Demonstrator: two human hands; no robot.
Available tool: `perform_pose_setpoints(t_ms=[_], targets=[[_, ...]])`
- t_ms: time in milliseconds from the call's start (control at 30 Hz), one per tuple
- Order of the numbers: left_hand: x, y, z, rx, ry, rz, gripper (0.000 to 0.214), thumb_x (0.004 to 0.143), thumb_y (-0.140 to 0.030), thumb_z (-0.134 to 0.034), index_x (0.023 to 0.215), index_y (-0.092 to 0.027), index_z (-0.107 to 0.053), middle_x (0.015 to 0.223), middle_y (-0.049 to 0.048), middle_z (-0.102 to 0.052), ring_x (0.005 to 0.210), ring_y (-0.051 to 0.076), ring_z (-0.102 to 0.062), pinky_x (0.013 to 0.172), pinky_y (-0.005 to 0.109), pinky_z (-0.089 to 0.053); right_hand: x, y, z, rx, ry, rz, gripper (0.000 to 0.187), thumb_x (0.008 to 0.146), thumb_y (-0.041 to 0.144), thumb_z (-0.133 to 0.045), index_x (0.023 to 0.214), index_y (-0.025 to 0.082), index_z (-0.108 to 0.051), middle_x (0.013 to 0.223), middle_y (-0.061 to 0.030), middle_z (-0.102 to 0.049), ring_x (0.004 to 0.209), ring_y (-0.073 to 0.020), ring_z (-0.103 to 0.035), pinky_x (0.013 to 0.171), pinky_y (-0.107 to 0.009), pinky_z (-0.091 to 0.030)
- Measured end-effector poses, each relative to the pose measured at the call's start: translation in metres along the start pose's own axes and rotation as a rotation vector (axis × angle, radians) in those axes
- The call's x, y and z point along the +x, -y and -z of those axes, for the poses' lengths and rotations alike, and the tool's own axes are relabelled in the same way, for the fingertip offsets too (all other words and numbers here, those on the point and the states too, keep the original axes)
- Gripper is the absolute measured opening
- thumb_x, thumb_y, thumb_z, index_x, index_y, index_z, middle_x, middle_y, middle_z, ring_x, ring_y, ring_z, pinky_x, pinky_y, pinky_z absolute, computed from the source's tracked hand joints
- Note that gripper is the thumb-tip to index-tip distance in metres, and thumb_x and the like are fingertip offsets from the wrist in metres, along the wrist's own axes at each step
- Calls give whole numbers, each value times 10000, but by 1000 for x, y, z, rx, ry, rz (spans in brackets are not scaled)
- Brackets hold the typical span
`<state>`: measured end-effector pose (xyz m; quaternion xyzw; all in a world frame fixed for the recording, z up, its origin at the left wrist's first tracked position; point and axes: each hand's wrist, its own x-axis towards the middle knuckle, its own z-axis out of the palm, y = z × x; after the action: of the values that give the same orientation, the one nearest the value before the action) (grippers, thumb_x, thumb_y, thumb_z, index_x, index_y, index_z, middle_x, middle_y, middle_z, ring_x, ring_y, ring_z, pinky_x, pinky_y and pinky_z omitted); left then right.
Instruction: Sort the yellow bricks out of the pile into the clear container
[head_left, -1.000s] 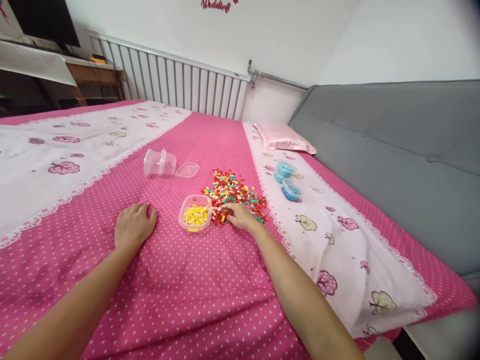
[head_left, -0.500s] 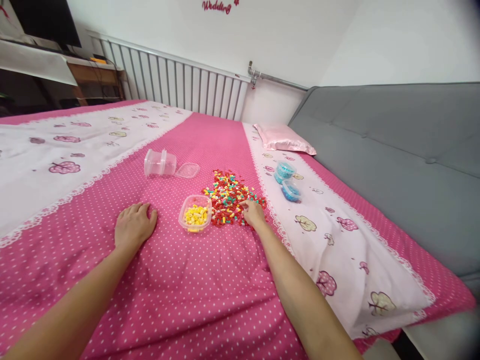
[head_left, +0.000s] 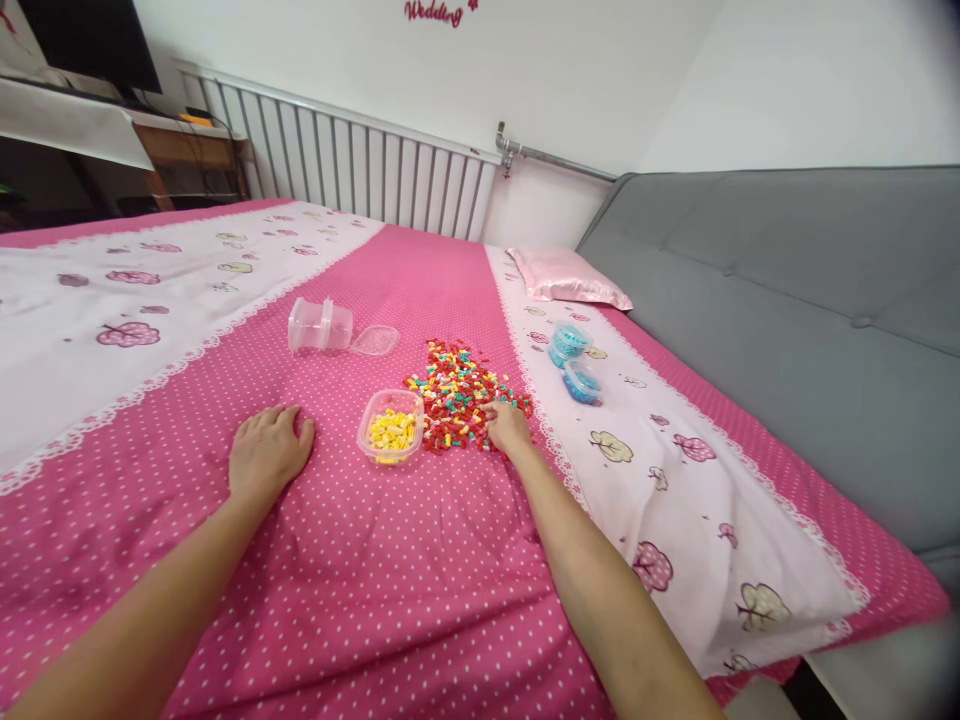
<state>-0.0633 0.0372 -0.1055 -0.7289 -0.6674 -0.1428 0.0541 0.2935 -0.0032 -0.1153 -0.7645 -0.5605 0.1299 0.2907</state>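
My left hand (head_left: 270,449) rests palm down on the pink dotted bedspread (head_left: 360,560), fingers stretched out and holding nothing. At the right edge of a pile of small coloured pieces (head_left: 454,395), mostly red with yellow, green and white ones, is my right hand (head_left: 508,426). Its fingers are bent together at the pile; whatever is between the fingertips is too small and hidden to make out. Left of the pile stands a clear plastic tub (head_left: 363,440), uncovered, with yellow pieces (head_left: 392,430) inside.
Clear empty tubs (head_left: 319,325) lie on their side beyond my left hand, a clear lid (head_left: 376,341) beside them. To the right stand a tub of light blue pieces (head_left: 569,342) and one of darker blue pieces (head_left: 582,382). A pink pillow (head_left: 570,278) lies near the grey headboard (head_left: 780,290).
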Motion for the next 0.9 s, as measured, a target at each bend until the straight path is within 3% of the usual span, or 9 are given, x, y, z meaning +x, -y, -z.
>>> perform_pose_setpoints(t_ms=[233,567,900], targets=[[0,-1,1,-5,2,0,608,883,-452,-246,1257,-72,-539,1300,181,-542,1215,323,-466,1058,442,-311,0,0,3,8,-5,-78,337,761,55,-520,966,231,-722,914,-21,-731,879,-151,-671,801,-259,-517],[-1,-1,1,2,-8,0,589,879,-448,-265,1238,-79,-552,1291,175,-552,1200,321,-480,1045,444,-331,0,1,5,-5,-3,-126,357,691,-20,-554,904,207,-728,936,-27,-734,895,-160,-675,810,-243,-507],[-1,-2,2,4,-10,-1,589,878,-451,-267,1232,-79,-556,1280,174,-559,1200,321,-480,1047,440,-327,-1,2,5,10,-20,-127,315,704,17,-566,867,235,-726,917,0,-730,858,-145,-671,772,-240,-508]])
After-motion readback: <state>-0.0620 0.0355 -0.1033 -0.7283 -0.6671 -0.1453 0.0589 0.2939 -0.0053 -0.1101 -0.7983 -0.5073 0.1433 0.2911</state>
